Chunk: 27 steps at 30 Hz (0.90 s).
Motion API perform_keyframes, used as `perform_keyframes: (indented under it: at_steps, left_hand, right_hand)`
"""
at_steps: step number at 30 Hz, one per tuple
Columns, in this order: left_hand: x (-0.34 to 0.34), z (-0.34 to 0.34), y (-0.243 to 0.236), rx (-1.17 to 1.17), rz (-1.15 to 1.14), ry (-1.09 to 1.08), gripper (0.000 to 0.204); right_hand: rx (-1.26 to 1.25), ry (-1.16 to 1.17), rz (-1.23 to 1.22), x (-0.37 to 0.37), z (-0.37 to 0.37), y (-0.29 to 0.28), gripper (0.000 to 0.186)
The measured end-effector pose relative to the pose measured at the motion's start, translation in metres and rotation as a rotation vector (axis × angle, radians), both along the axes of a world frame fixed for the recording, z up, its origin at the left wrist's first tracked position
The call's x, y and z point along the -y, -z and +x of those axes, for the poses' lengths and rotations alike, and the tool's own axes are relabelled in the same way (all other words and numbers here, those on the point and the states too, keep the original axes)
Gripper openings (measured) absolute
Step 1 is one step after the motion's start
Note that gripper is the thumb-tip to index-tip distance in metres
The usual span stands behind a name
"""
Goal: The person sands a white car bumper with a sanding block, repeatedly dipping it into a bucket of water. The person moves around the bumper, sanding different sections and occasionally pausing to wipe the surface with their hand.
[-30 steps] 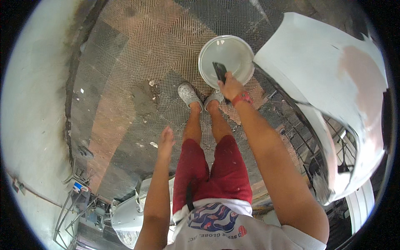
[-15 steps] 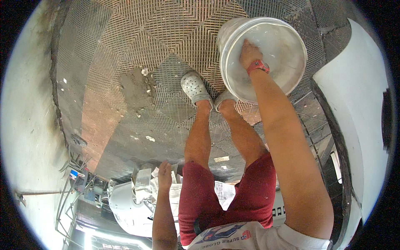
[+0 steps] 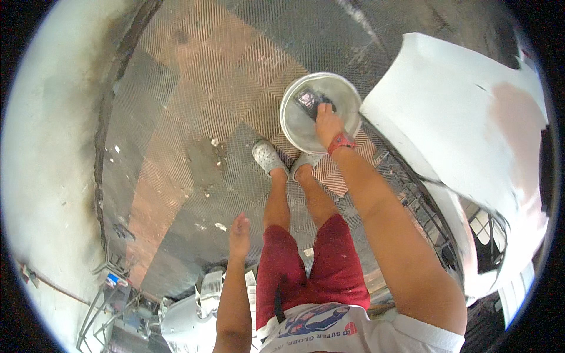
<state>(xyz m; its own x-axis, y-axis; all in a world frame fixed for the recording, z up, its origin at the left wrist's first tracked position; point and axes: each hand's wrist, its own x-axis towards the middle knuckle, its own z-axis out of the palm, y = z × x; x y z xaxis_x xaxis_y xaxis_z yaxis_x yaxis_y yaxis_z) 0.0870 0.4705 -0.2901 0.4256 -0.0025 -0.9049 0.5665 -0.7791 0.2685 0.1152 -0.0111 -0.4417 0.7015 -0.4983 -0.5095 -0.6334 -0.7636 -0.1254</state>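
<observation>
the right hand (image 3: 328, 125) is gripping one end of a dark block (image 3: 308, 101), its fingers bending over the near edge while the far end is pointing up and to the left. the block is glistening on top and is sitting within the round opening of a pale bucket (image 3: 285, 123); whether it is touching anything inside, i cannot tell. a red watch (image 3: 341, 142) is circling the right wrist, just outside the rim. the left hand (image 3: 239, 236) is hanging empty and loosely open, well apart from the bucket, its fingers pointing forward.

below the bucket, a pair of grey clogs (image 3: 268, 157) is resting on the ridged floor (image 3: 170, 88), the right one lying close by the bucket's near side. the person is wearing dark red shorts (image 3: 338, 265) and a pale printed shirt (image 3: 365, 335).

to the right, a large white panel (image 3: 435, 88) is curving down past the bucket, a pinkish patch (image 3: 512, 117) showing on its surface. left of the feet, a grey smear (image 3: 203, 159) is spreading over the floor among small pale scraps. farther left, a stained whitish wall (image 3: 53, 147) is running along the edge, and metal frames (image 3: 97, 312) are standing toward the lower corner.
</observation>
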Motion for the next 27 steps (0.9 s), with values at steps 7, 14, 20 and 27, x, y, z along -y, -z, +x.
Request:
perform_keyframes:
  at_steps: [7,14,20,27]
  left_hand:
    - [0.113,0.089,-0.083,-0.021,-0.153,-0.009,0.065]
    - [0.287,0.181,-0.167,-0.054,-0.720,-0.364,0.069]
    - [0.415,0.153,-0.317,-0.299,-1.213,-0.249,0.065]
    - [0.449,-0.053,-0.409,0.344,-1.180,0.457,0.046]
  right_hand:
    - [0.155,-0.010,-0.021,-0.011,0.010,-0.171,0.034]
    - [0.276,-0.047,-0.005,-0.022,0.002,-0.427,0.050]
    - [0.430,-0.060,-0.050,-0.003,-0.097,-0.617,0.038]
    - [0.084,-0.042,-0.309,0.037,-0.271,-0.780,0.047]
